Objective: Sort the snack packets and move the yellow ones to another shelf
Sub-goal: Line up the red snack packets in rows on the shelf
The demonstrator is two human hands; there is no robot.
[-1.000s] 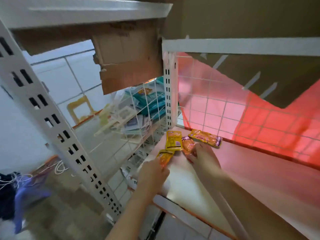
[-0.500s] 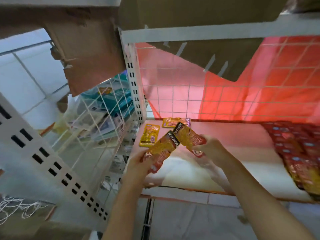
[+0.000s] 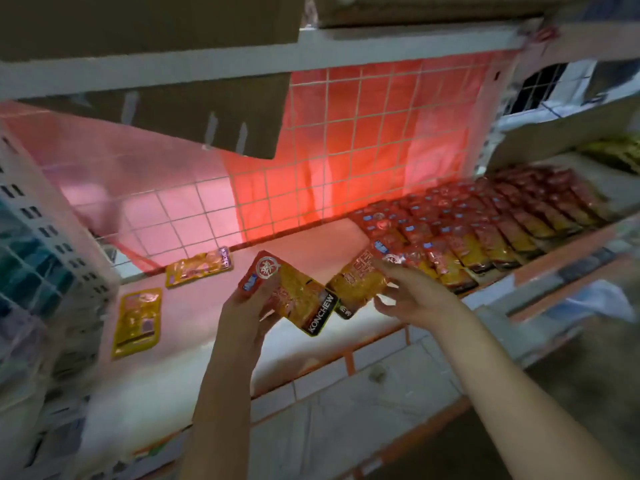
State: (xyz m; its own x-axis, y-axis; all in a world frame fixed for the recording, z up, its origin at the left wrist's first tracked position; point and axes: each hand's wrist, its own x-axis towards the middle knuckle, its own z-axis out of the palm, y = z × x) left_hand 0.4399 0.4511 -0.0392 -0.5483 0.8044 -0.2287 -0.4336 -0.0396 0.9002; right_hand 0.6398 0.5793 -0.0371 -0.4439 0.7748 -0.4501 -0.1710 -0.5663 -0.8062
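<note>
My left hand (image 3: 247,306) grips a red-and-yellow KONCHEW snack packet (image 3: 294,296) above the white shelf board (image 3: 214,306). My right hand (image 3: 412,292) holds a second packet of the same kind (image 3: 360,278) next to it, close to the rows of red packets (image 3: 485,223) that fill the shelf's right side. Two yellow packets lie flat at the left: one near the front edge (image 3: 136,322), one by the back mesh (image 3: 199,266).
A white wire mesh with red plastic sheet (image 3: 346,150) closes the back. Cardboard (image 3: 207,109) hangs from the shelf above. A perforated white upright (image 3: 52,233) stands at left. More yellow packets (image 3: 616,150) sit on a neighbouring shelf at far right.
Both hands lifted a red-and-yellow packet each from beside the yellow ones and carried them rightward toward the red rows. The view swung right, revealing those rows.
</note>
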